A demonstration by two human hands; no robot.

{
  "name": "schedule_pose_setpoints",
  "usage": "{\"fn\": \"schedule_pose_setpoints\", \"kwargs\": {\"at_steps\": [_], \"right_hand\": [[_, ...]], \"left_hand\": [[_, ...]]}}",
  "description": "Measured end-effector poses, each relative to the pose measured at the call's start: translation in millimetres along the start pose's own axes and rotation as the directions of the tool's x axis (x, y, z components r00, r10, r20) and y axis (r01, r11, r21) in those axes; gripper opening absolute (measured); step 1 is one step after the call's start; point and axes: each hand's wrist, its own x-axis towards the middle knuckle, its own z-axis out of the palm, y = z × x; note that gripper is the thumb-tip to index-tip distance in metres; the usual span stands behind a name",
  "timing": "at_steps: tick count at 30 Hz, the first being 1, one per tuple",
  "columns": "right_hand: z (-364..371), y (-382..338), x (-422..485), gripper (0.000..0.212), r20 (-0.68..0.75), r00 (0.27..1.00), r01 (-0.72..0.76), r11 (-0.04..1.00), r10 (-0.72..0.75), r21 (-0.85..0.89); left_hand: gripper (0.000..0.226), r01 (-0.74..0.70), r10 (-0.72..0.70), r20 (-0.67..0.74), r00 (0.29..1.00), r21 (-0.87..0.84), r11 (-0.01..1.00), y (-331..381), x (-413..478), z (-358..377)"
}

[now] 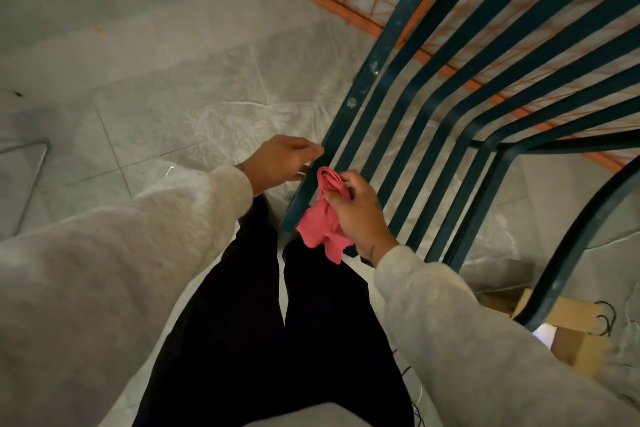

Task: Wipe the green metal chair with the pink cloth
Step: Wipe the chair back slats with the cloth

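Head camera looking straight down: left hand pinches the outer slat of the green metal chair; right hand is closed around the bunched pink cloth, pressed against that slat's lower end.

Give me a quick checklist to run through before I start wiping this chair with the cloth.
1. Cloth in hand: ok. The right hand grips the pink cloth.
2. Cloth spread flat for wiping: not ok. It is bunched and twisted, its lower part dangling.
3. Chair steadied: ok. The left hand holds the outer slat of the green metal chair.
4. Cloth on the metal: cannot tell. It sits right at the slat's lower end; contact is unclear.
5. Dirt located: ok. Pale specks show along the outer slat.
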Motion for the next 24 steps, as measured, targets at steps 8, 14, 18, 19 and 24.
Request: {"fn": "schedule_pose_setpoints", "kwargs": {"at_steps": [8,14,18,19,24], "right_hand": [[-74.7,-54.4,34.5,0.021,-0.085,0.98,0.178,0.983,-0.182,-0.046],[-88.0,-64.4,41.9,0.032,-0.078,0.962,0.251,0.961,-0.261,-0.12],[-93.9,-63.4,45.0,0.035,-0.077,0.948,0.289,0.938,-0.308,-0.19],[-95.8,-63.1,46.5,0.035,-0.08,0.945,0.297,0.933,-0.318,-0.205],[-96.1,-71.3,60.1,0.038,-0.055,0.911,0.37,0.867,-0.41,-0.333]], "left_hand": [[0.032,-0.064,0.065,-0.045,0.997,0.036,0.997,35.4,4.7,-8.2],[0.037,-0.103,0.112,-0.12,0.986,0.073,0.992,41.5,18.1,2.8],[0.042,-0.078,0.084,-0.081,0.993,0.073,0.994,49.9,30.5,4.8],[0.043,-0.071,0.076,-0.059,0.995,0.081,0.994,52.6,33.2,4.9],[0.05,-0.061,0.062,-0.011,0.998,0.09,0.994,53.2,39.2,5.4]]}}
